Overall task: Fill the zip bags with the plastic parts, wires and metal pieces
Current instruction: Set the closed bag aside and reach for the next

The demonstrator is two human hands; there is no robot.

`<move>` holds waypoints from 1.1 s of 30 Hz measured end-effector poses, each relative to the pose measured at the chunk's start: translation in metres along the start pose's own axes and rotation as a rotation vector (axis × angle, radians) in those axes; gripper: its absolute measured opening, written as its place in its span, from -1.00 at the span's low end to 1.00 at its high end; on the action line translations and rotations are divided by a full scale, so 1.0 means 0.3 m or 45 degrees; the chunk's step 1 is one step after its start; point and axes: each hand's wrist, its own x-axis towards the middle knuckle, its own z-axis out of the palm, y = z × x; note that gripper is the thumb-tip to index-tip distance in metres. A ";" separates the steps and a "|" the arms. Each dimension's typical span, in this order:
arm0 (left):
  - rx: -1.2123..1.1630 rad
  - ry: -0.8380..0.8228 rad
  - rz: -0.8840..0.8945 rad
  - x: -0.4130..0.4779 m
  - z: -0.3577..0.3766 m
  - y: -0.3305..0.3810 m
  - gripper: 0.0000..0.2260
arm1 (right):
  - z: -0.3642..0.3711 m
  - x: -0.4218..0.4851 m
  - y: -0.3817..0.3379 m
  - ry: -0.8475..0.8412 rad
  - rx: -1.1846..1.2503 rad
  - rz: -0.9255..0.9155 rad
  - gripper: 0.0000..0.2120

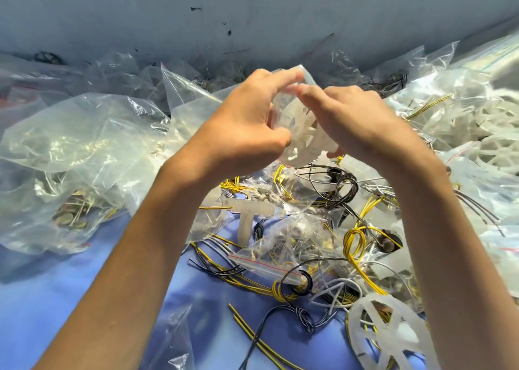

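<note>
My left hand (247,122) and my right hand (356,122) are raised together over the pile, both pinching a small clear zip bag (297,122). Inside that bag sits a white plastic wheel-shaped part, partly hidden by my fingers. Below them lie loose yellow wires (355,246), black wires (341,188) and a white plastic T-piece (247,215). Another small zip bag (266,263) with a red strip lies flat among the wires. A white spoked plastic wheel (379,330) rests at the lower right.
A big clear bag (70,150) at the left holds metal pieces. More filled bags (463,94) and white wheels are heaped at the right. A grey wall (252,12) rises behind. Blue cloth (70,291) covers the surface at the lower left.
</note>
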 end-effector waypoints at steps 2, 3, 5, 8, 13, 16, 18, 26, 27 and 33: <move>-0.017 0.006 0.019 -0.001 0.011 0.010 -0.50 | 0.000 -0.009 -0.001 -0.124 0.020 -0.054 -0.47; -0.029 0.012 0.019 -0.001 0.016 0.012 -0.47 | 0.002 -0.015 -0.001 -0.175 0.067 -0.090 -0.48; -0.070 0.048 -0.014 0.003 0.018 0.016 -0.39 | -0.005 -0.025 -0.003 -0.214 0.340 -0.028 -0.49; -0.114 0.128 -0.076 0.006 0.006 0.020 -0.35 | -0.020 -0.015 0.010 -0.191 0.559 0.011 -0.54; -0.253 0.178 -0.110 0.014 0.001 0.027 -0.42 | -0.019 -0.004 0.007 -0.222 0.563 -0.066 -0.60; -0.307 0.194 -0.112 0.022 -0.001 0.022 -0.51 | 0.000 0.000 0.020 -0.167 0.438 0.017 -0.40; -0.288 0.195 -0.078 0.017 0.000 0.021 -0.57 | 0.009 0.002 0.026 -0.099 0.330 0.049 -0.37; 0.189 0.311 0.048 -0.001 0.008 0.026 -0.48 | -0.001 0.004 0.034 -0.013 0.291 0.075 -0.36; 0.229 0.317 0.047 -0.001 0.008 0.027 -0.48 | -0.002 0.004 0.034 -0.004 0.313 0.071 -0.40; 0.246 0.244 0.098 0.000 0.003 0.018 -0.44 | -0.020 0.001 0.023 -0.002 0.643 -0.011 -0.51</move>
